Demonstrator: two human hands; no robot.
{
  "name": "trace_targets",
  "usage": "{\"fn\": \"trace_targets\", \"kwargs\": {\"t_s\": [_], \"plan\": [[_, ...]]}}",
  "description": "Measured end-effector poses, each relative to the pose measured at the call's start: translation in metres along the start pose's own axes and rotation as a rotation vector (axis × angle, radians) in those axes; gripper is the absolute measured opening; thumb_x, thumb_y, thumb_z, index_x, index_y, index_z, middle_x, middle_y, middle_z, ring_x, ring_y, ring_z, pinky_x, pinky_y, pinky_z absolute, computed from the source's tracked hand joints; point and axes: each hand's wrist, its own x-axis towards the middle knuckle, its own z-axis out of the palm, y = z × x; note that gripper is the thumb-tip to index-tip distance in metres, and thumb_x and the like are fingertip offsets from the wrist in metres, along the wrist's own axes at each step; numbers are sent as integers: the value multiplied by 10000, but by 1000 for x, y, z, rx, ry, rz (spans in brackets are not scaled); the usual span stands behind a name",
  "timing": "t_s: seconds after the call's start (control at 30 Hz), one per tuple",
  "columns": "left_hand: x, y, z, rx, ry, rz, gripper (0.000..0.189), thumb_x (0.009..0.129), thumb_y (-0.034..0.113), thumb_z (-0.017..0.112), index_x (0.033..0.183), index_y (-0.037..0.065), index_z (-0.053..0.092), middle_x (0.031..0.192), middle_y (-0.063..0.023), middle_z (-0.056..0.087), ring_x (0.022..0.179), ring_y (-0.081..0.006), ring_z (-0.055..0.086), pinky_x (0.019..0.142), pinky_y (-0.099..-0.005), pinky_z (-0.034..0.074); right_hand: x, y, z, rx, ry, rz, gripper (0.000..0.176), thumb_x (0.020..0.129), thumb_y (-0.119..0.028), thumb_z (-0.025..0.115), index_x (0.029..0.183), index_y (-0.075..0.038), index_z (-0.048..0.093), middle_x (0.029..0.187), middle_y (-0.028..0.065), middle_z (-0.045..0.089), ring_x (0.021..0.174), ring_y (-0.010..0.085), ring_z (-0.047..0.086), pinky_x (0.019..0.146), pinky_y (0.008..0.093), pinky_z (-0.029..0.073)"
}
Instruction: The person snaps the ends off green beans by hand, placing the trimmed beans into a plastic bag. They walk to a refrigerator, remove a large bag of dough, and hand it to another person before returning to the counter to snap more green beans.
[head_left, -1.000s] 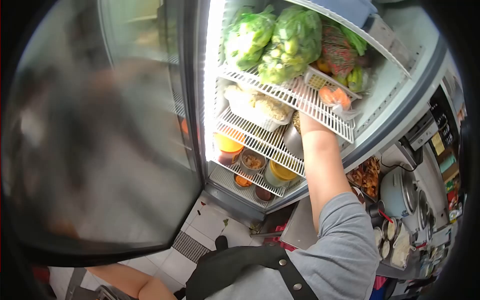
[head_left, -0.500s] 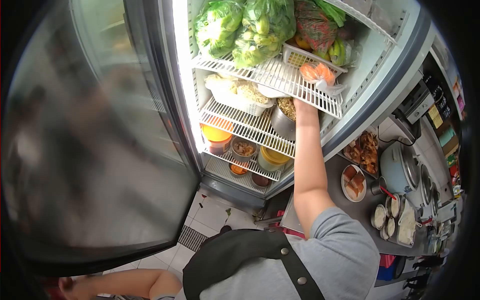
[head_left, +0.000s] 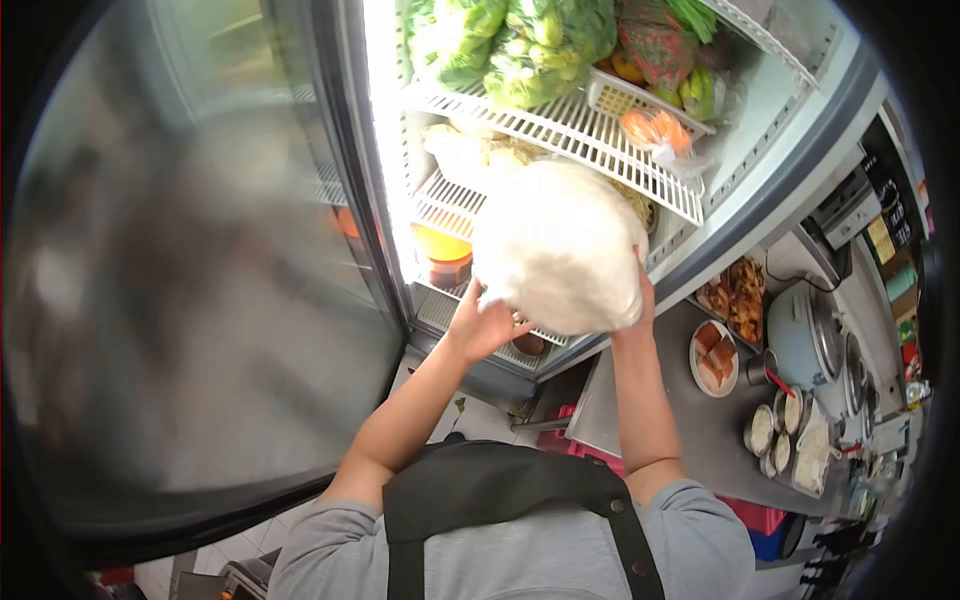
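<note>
A big white bag [head_left: 556, 245] of pale food is held in front of the open fridge [head_left: 770, 160]. My left hand [head_left: 480, 325] supports its lower left side. My right hand [head_left: 640, 305] grips its lower right edge, mostly hidden behind the bag. The bag covers the middle wire shelves [head_left: 445, 205]. Green vegetable bags [head_left: 520, 40] lie on the top shelf, beside a small white basket [head_left: 625, 100] and a bag of orange pieces [head_left: 655, 130].
The glass fridge door [head_left: 200, 280] stands wide open on the left. An orange-lidded tub [head_left: 440, 245] sits on a lower shelf. On the right, a steel counter [head_left: 700, 420] carries plates of food [head_left: 712, 358], a rice cooker [head_left: 805, 335] and small bowls [head_left: 775, 440]. White floor tiles lie below.
My right hand has come out from the middle shelf with the white bag. My left hand rose from below to hold the bag's other side. The view shifted slightly.
</note>
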Motion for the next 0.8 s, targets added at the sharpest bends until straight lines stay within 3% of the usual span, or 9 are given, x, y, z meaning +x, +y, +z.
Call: {"fn": "trace_targets", "kwargs": {"t_s": [0.13, 0.23, 0.37, 0.4, 0.5, 0.57, 0.67, 0.73, 0.8], "plan": [[10, -30, -28, 226, 87, 184, 693, 1010, 503, 455, 1546, 95, 292, 1578, -133, 346, 1443, -306, 354, 1204, -470, 274, -28, 1, -3, -148, -40, 142, 532, 979, -265, 636, 1394, 32, 486, 1316, 186, 618, 1220, 303, 603, 1041, 423, 491], [-5, -44, -4, 354, 127, 165, 694, 1015, 495, 446, 1555, 98, 268, 1590, -130, 324, 1455, -300, 333, 1210, -467, 262, -32, -22, -12, -1188, -30, 57, 459, 940, -210, 689, 1323, 11, 565, 1285, 163, 638, 1172, 277, 622, 970, 380, 511], [-21, -52, 22, 500, 140, 148, 696, 1022, 486, 434, 1567, 102, 237, 1605, -126, 295, 1471, -293, 305, 1217, -462, 245, -52, -1, -18, -1700, 50, -200, 499, 865, -191, 747, 1307, -21, 588, 1194, 156, 662, 1098, 286, 632, 981, 373, 477], [-23, -54, 25, 516, 146, 148, 696, 1024, 484, 431, 1571, 103, 229, 1609, -125, 287, 1476, -291, 298, 1219, -461, 241, -59, 4, -15, -1808, 25, -334, 624, 844, -223, 760, 1401, -72, 524, 1376, 173, 554, 1254, 322, 539, 1056, 397, 419], [-28, -56, 29, 551, 162, 145, 698, 1029, 477, 422, 1580, 106, 206, 1620, -121, 265, 1488, -286, 277, 1224, -458, 229, -80, 29, 30, -2080, 0, -663, 775, 836, -390, 754, 1489, -120, 437, 1554, 176, 367, 1412, 386, 355, 1136, 508, 310], [-33, -55, 30, 580, 174, 142, 700, 1032, 472, 416, 1586, 107, 190, 1628, -119, 251, 1496, -282, 263, 1228, -456, 221, -96, 54, 56, -2285, -136, -583, 894, 846, -605, 655, 1552, -150, 350, 1633, 178, 212, 1482, 433, 199, 1166, 608, 182], [-46, -51, 38, 685, 163, 111, 697, 1049, 453, 377, 1602, 119, 115, 1656, -105, 166, 1522, -259, 193, 1240, -441, 180, -101, 99, 41, -2345, -283, -384, 967, 833, -726, 565, 1596, -232, 236, 1659, 187, 106, 1492, 479, 136, 1157, 683, 110], [-51, -48, 25, 243, 125, 116, 681, 1065, 454, 323, 1609, 128, 73, 1676, -92, 82, 1538, -237, 136, 1247, -435, 146, -96, 105, 26, -2237, -342, -309, 986, 837, -725, 566, 1607, -236, 191, 1662, 192, 74, 1497, 490, 100, 1164, 672, 86], [-57, -46, 19, 213, 199, 80, 676, 1066, 450, 334, 1605, 117, 98, 1667, -97, 130, 1527, -237, 181, 1243, -426, 168, -98, 111, 13, -2110, -371, -264, 1013, 840, -723, 569, 1612, -209, 160, 1663, 201, 51, 1500, 497, 69, 1174, 651, 70]]}}
